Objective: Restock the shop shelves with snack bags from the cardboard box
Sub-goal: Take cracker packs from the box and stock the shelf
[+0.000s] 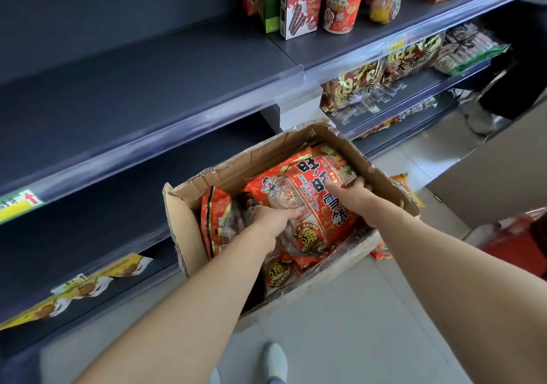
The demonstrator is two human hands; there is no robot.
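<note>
Along the front edge of the lowest shelf [88, 265] at far left lie flat yellow packets [88, 287]; the dark shelves above them are bare. The open cardboard box [189, 235] stands on the floor against the shelf front. Inside it, the left hand [273, 221] grips the near-left edge of a large red snack bag [310, 203], fingers tucked under and thumb on top. The right hand [353, 192] grips the same bag's far-right edge, fingers curled around it. More red bags [214, 223] stand against the box's left wall. Up right, the top shelf [325, 49] carries boxes and a red canister [343, 1].
</note>
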